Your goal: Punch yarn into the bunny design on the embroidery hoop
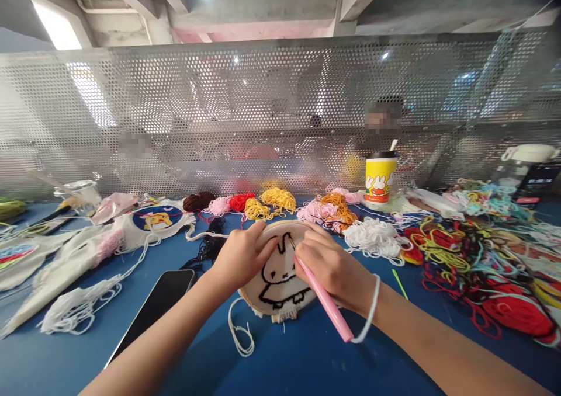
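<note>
A round hoop holds white cloth with a black yarn outline of a rabbit-like figure. My left hand grips the hoop's upper left rim, thumb on the cloth. My right hand is closed round a pink punch needle, its thin tip at the cloth near the figure's ears. White yarn comes out of the tool's lower end and loops over my right wrist. A loose white strand lies below the hoop.
A black phone lies left on the blue table. Behind are yellow yarn, white yarn and a yellow cup. Tangled yarn covers the right side; embroidered cloth lies left. A perforated metal screen stands behind.
</note>
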`<state>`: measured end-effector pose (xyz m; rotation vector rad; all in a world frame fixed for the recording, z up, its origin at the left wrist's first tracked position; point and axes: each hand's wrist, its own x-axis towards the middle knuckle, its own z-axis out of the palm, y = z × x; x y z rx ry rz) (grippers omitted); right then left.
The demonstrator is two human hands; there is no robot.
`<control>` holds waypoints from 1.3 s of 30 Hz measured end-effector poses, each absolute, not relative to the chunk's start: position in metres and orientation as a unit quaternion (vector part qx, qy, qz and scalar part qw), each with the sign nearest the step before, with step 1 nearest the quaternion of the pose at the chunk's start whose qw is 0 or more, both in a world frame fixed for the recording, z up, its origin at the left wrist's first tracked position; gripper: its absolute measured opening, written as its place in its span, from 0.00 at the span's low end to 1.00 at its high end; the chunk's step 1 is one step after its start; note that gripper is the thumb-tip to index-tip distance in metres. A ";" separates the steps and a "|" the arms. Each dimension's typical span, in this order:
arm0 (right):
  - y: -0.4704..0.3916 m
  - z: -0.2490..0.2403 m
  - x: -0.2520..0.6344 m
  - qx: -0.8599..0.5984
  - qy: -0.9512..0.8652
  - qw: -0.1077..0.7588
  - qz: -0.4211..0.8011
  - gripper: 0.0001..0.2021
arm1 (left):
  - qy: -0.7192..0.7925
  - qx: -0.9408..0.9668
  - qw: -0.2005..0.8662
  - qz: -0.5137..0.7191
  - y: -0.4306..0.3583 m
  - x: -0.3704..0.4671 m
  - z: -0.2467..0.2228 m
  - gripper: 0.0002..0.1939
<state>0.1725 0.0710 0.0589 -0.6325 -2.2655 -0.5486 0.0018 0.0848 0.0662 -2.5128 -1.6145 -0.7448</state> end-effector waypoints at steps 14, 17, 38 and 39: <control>0.068 0.070 0.179 -0.244 -0.899 0.357 -0.072 0.05 | -0.518 -0.819 0.035 -0.244 0.084 0.002 0.067 0.10; 0.070 0.070 0.179 -0.237 -0.887 0.377 -0.122 0.08 | -0.517 -0.820 0.035 -0.245 0.083 0.003 0.068 0.10; 0.073 0.055 0.171 -0.273 -0.857 0.357 -0.252 0.10 | -0.498 -0.829 0.024 -0.253 0.080 0.005 0.072 0.10; 0.072 0.055 0.171 -0.271 -0.859 0.352 -0.254 0.10 | -0.498 -0.830 0.025 -0.252 0.081 0.005 0.072 0.10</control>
